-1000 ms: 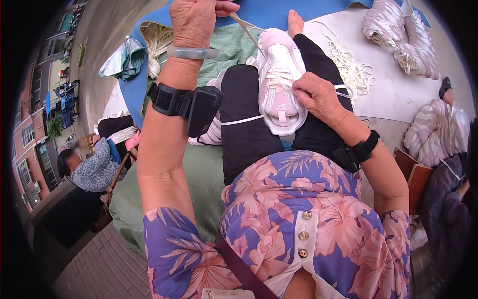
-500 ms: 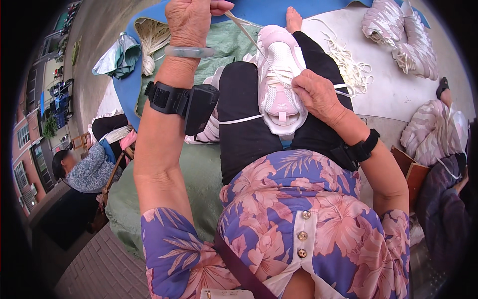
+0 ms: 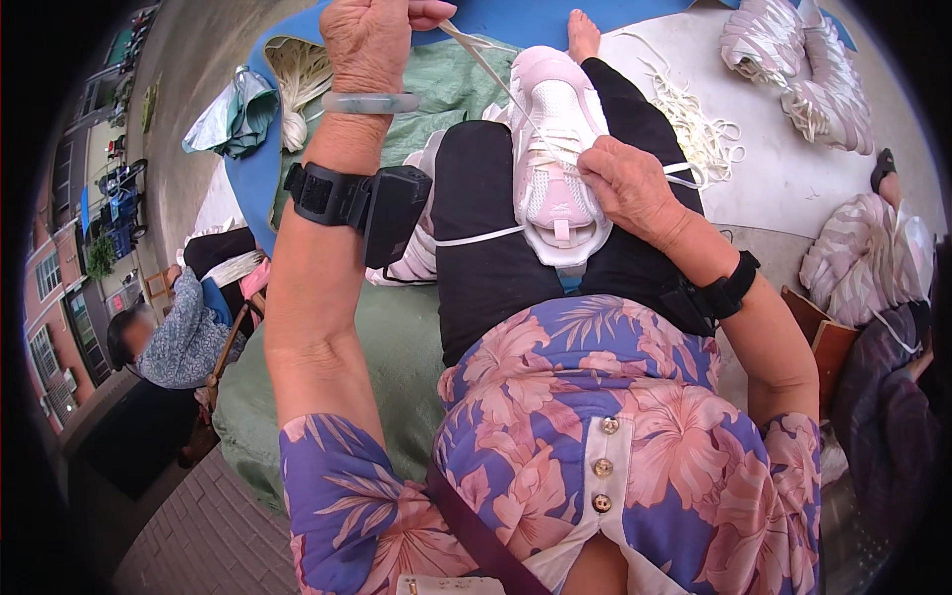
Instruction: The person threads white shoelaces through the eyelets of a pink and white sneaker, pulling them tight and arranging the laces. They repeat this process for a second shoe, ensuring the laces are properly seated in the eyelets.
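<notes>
A pale pink and white sneaker point(image 3: 557, 109) lies between my thighs, its toe pointing away and its heel toward me. At the upper left my left hand point(image 3: 372, 40) is raised, its fingers pinching a white shoelace point(image 3: 486, 61) that runs taut down to the sneaker's eyelets. The fingertips partly leave the top of the picture. My right hand point(image 3: 630, 188) is closed against the right side of the sneaker's lacing, near the tongue. What its fingers pinch looks like lace, but is mostly hidden. A white band point(image 3: 480, 237) crosses my left thigh to the sneaker.
Loose white laces point(image 3: 689, 129) lie heaped on a pale sheet at the right. Bundled sneakers point(image 3: 793, 74) are at the far right, with more point(image 3: 858, 248) nearer. A lace hank point(image 3: 297, 84) sits at the left. A person point(image 3: 183, 332) sits at the far left; another is at the right edge.
My left hand has shifted slightly left and up, the lace still stretched from it. The right hand stays by the lacing, and the sneaker has barely moved.
</notes>
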### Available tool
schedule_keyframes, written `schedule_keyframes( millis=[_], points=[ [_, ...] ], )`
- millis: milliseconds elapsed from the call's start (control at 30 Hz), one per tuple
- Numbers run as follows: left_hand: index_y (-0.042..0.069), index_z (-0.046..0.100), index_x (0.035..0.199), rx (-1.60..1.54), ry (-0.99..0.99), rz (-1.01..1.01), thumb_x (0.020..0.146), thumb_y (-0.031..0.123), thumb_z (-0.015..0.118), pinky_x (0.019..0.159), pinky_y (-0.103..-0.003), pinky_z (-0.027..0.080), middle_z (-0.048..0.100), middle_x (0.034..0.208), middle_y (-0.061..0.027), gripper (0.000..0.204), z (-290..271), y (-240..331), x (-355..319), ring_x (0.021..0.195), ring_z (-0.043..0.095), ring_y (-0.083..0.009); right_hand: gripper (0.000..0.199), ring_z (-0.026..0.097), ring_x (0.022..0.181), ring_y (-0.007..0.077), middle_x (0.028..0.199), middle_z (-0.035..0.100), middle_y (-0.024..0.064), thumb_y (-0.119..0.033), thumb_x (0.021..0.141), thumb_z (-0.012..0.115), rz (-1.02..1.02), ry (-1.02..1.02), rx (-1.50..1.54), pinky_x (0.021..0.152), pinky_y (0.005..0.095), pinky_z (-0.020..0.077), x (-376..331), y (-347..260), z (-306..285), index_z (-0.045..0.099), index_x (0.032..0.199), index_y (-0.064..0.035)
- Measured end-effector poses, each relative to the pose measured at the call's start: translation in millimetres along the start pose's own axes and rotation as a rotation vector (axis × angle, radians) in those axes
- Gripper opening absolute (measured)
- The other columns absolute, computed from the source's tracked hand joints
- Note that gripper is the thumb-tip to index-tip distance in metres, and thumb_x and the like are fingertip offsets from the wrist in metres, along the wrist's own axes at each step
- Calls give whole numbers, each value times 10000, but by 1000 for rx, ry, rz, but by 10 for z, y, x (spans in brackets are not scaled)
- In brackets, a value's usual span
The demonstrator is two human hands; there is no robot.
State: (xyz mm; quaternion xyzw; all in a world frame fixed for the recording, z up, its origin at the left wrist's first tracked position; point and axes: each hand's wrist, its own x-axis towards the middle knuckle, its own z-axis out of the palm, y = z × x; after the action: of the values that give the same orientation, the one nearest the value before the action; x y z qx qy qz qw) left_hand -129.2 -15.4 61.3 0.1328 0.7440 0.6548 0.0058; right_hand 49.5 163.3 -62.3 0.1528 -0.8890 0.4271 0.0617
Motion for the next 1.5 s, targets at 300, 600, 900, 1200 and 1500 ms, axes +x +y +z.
schedule_keyframes(
  millis=[300,600,900,1200,1500],
  points=[
    [25,559,831,18,4,9,916,243,484,495,-204,486,598,704,-53,245,-78,-67,5,571,616,-123,104,544,728,319,791,516,116,-29,749,555,-16,-38,-20,633,382,437,1,-27,-17,523,845,-51],
    [4,572,858,-13,-161,30,900,224,525,566,-242,492,602,712,-57,229,235,142,-114,636,619,-138,95,566,747,298,808,525,97,-100,768,552,26,-35,39,642,382,456,88,-24,136,542,860,-81],
    [56,602,794,801,-582,592,668,125,652,672,-353,437,581,901,-82,153,423,-46,-917,821,570,-264,170,568,774,322,819,547,132,-132,745,557,265,-39,174,669,404,452,0,-42,24,524,901,-71],
    [68,586,873,911,-455,370,659,94,636,753,-380,394,540,1023,-107,220,212,-625,-1586,942,519,-291,85,580,716,317,743,588,148,-119,731,559,311,-58,43,643,401,452,97,-77,88,582,763,-43],
    [47,564,806,748,-340,227,708,101,628,825,-389,375,510,1092,-135,130,328,-798,-1601,978,493,-318,111,602,709,337,702,609,162,-140,734,565,332,-65,31,651,423,464,130,-71,138,622,743,-46]
  ],
)
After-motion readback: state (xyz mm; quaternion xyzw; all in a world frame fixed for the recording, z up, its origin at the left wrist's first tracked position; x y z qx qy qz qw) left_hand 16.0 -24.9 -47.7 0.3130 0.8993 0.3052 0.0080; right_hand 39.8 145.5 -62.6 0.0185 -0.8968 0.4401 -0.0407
